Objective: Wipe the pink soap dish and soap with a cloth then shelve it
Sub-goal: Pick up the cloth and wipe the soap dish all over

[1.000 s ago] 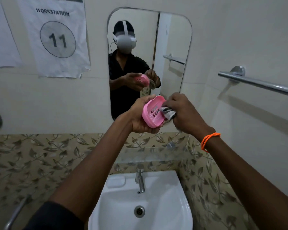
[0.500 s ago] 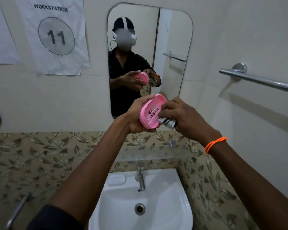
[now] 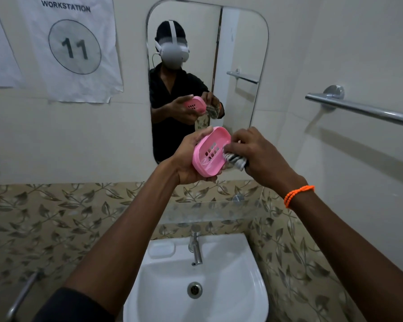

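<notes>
— Hands first: where's the dish?
— Left hand [image 3: 188, 159] grips the pink soap dish [image 3: 211, 151], tilted, before the mirror [image 3: 240, 54]; right hand [image 3: 257, 152] clutches a striped cloth [image 3: 235, 160] against its rim.
— Below?
— Glass shelf [image 3: 209, 211], tap [image 3: 196, 248], white sink [image 3: 242, 298].

Both hands raised in front of mirror [image 3: 207, 66], open air above sink [image 3: 196, 282]. Glass shelf [image 3: 209, 209] below the hands, apparently bare, though its transparency makes that hard to judge. Tap [image 3: 196, 249] stands beneath the shelf's front edge. Towel rail [image 3: 363, 111] projects from right wall, bounding rightward room.
</notes>
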